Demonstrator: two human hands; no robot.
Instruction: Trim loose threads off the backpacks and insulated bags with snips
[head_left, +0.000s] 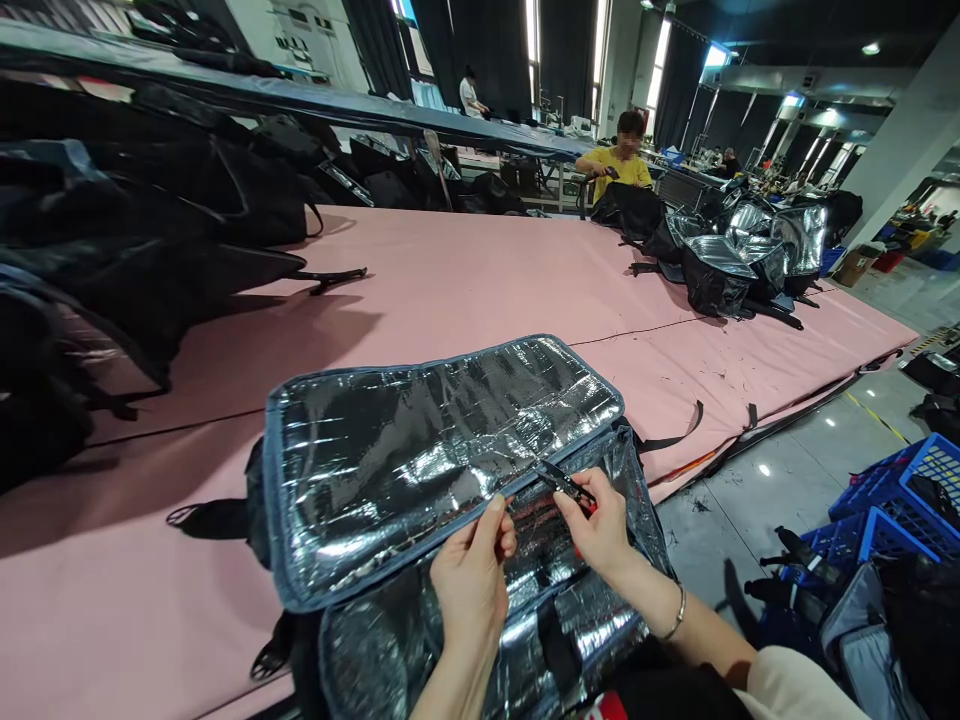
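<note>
Crinkled glossy foil bag lining (420, 460), matt pink cloth table cover (480, 290), blue plastic crates (915, 500)

Ahead of your hands the raised foil-lined lid (442, 450) blocks a straight reach; beyond it the pink table (480, 290) lies open. To your left black bags (135, 230) crowd the table; to your right blue crates (900, 510) stand on the floor.
</note>
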